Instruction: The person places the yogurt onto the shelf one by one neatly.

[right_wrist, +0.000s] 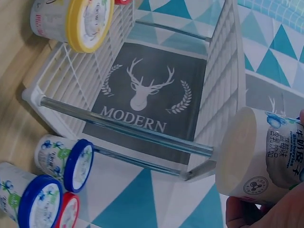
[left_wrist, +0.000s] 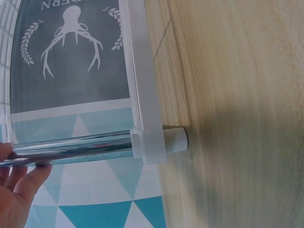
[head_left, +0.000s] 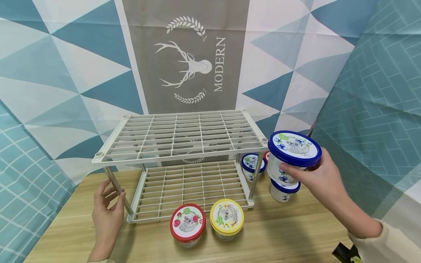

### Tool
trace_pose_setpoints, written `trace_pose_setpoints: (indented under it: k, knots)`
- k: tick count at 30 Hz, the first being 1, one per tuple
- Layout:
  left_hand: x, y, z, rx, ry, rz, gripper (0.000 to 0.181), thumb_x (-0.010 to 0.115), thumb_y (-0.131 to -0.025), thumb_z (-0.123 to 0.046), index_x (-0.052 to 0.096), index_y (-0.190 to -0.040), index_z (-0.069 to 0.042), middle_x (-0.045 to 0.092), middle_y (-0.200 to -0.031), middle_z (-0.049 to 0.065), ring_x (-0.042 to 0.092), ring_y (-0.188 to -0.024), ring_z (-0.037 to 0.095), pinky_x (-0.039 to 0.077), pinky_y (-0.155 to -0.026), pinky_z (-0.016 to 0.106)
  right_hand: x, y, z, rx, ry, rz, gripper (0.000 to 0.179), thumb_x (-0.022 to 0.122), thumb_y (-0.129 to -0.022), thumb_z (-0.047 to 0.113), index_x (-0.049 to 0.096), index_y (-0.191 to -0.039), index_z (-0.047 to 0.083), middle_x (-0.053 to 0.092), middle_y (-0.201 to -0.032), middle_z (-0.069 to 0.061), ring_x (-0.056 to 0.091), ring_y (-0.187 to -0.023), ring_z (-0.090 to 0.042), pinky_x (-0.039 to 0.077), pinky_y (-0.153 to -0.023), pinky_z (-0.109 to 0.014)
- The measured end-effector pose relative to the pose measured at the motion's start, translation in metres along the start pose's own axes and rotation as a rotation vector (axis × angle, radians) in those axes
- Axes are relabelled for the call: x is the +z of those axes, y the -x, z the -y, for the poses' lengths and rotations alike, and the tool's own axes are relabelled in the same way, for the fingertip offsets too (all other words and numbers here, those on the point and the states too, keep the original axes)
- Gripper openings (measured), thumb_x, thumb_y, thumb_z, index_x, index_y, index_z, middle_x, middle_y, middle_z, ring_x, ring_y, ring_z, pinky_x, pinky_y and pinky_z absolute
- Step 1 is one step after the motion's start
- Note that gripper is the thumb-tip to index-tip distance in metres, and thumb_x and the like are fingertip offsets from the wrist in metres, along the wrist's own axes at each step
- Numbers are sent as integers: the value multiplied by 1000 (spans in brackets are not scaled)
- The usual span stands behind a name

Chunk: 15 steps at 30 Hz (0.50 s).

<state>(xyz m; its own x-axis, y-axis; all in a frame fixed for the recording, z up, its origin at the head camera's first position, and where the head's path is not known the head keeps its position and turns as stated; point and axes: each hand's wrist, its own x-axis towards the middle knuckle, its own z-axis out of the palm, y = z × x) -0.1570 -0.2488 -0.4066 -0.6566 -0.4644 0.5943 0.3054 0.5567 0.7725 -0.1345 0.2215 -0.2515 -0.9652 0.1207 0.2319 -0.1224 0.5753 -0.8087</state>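
A white two-tier wire rack (head_left: 254, 128) stands on the wooden table. My left hand (head_left: 107, 215) grips its front left metal post (left_wrist: 95, 145), thumb and fingers around the bar below the upper shelf. In my right hand (head_left: 323, 179) is a white tub with a blue lid and blueberry pictures (head_left: 294, 147), held up beside the upper shelf's front right corner. The thumb lies across the tub's front. From the right wrist view, the tub's pale bottom (right_wrist: 237, 152) faces the rack's upper corner.
A red-lidded strawberry tub (head_left: 188, 223) and a yellow-lidded tub (head_left: 227, 218) stand before the rack. Right of it are two blue-lidded tubs, one behind the post (head_left: 252, 163), one below the held tub (head_left: 283, 193). A red-lidded tub (right_wrist: 69, 212) is partly hidden. Patterned cloth (head_left: 217, 98) hangs behind.
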Motion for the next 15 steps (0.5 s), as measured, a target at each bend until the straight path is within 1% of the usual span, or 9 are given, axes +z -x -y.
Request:
trace_pose_setpoints:
  k: [8,15]
  knots:
    - [0,0,3,0,8,3,63,61,-83,11,40,-138,-9,47,-103,-26,51,-88,-17,44,-69,-4,-1,-3,16,-45,-1,7,91,72,-81,38,17,-146,6,41,-137,-21,47,-119,-40,50,-91,-57]
    - [0,-1,4,16,2,21,64,60,-83,12,38,-139,-8,46,-104,-26,49,-89,-18,43,-71,-4,1,-5,30,-68,-19,10,92,73,-80,39,18,-146,8,41,-138,-18,47,-122,-38,49,-93,-57]
